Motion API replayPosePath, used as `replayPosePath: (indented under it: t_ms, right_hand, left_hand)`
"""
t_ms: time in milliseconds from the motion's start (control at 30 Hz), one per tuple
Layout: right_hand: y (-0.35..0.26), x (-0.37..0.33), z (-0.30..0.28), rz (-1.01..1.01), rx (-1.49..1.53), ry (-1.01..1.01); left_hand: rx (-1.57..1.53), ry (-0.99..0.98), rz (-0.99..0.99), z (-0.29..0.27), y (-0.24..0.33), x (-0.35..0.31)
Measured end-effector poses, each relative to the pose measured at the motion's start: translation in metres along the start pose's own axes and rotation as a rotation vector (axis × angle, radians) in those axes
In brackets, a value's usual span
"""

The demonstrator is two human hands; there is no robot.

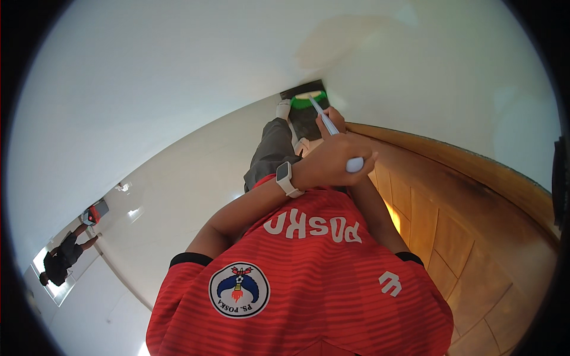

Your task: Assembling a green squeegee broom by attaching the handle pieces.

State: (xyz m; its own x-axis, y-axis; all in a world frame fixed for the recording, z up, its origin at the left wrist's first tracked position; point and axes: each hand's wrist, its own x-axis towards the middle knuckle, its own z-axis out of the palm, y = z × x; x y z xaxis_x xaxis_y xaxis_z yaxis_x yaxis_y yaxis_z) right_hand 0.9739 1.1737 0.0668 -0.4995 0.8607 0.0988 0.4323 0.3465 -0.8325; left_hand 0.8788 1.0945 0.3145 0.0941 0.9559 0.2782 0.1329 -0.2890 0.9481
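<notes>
A foot (284, 109) is just left of the broom head (308, 97), over dark flooring (307, 126). Back from that head, the left hand (330, 159) clasps the broom handle's (322, 114) end, probably to steer; the right hand (335, 120) grips closer to the head, probably for leverage.

The bristles (301, 104) are green, the handle (321, 113) pale grey. The shirt (323, 270) is red with darker stripes.
</notes>
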Motion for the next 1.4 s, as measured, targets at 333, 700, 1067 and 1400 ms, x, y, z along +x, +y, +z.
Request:
replayPosePath:
  t_ms: [333, 700, 1067, 1400]
  right_hand:
    - [-0.02, 0.005, -0.005, -0.047, 0.033, -0.012]
    - [0.021, -0.089, -0.009, 0.136, 0.25, -0.06]
    - [-0.053, -0.051, -0.024, -0.18, 0.651, 0.158]
    - [-0.038, -0.013, -0.007, -0.076, 0.019, 0.073]
  left_hand:
    - [0.031, -0.01, 0.041, 0.001, 0.003, -0.003]
    - [-0.147, 0.105, -0.273, 0.012, -0.051, -0.009]
    - [-0.136, 0.215, -0.228, -0.01, 0.012, -0.017]
    - [0.058, -0.002, 0.028, 0.009, 0.022, -0.024]
